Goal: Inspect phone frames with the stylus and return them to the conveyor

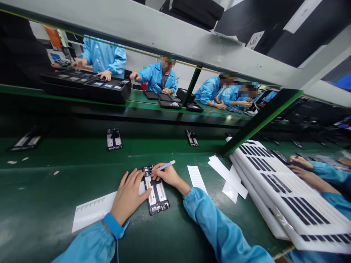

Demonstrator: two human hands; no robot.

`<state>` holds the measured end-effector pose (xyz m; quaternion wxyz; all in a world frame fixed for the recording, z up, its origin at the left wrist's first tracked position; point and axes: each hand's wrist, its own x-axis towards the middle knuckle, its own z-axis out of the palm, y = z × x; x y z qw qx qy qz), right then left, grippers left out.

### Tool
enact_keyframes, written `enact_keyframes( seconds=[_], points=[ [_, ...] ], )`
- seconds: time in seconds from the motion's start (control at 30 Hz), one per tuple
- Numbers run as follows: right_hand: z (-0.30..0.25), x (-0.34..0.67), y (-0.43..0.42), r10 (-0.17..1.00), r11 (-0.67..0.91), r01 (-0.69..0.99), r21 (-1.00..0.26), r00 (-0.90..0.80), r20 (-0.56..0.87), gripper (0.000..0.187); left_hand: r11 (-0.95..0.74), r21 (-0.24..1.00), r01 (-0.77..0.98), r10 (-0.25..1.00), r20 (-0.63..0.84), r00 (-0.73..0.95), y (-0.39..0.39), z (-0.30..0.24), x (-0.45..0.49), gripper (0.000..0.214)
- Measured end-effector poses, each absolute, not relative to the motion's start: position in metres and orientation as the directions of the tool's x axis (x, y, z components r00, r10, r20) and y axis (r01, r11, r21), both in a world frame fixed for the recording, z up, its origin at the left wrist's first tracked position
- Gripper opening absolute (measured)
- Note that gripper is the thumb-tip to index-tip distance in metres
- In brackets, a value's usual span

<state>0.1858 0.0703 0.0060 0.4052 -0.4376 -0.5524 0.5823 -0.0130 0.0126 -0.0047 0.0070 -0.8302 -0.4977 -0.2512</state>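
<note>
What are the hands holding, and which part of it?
The right hand pinches a pale purple tool near its lower end. The left hand rests against the opened phone, not clearly gripping it.

Light-blue sleeves (214, 223), blue left wristband (113, 224), probably a thin cord (117, 250)

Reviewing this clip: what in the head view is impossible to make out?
- Tip of the purple stick in the right hand: head view, too small to see exactly where it meets the opened phone.
- Middle of the white sheet: head view, covered by the left hand.
- Marks on the label sheet: head view, too small to read.
</note>
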Motion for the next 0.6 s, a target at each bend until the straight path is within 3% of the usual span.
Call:
enact_keyframes(
  seconds=[0.27, 0.47, 0.6],
  points=[
    [0.003, 0.183, 0.069, 0.958, 0.012, 0.088, -0.996, -0.286, -0.013, 0.039, -0.541, 0.195, 0.818, 0.786, 0.465, 0.408, 0.011, 0.002, -0.012, 0.038],
    [0.014, 0.170, 0.056, 0.988, 0.149, -0.020, -0.989, 0.039, 0.148, 0.039, -0.551, 0.147, 0.821, 0.738, 0.546, 0.397, -0.005, 0.020, -0.005, 0.035],
    [0.023, 0.131, 0.031, 0.980, 0.130, -0.010, -0.992, -0.151, 0.130, 0.037, -0.650, 0.085, 0.755, 0.641, 0.596, 0.484, -0.032, 0.025, -0.037, 0.026]
  ],
)
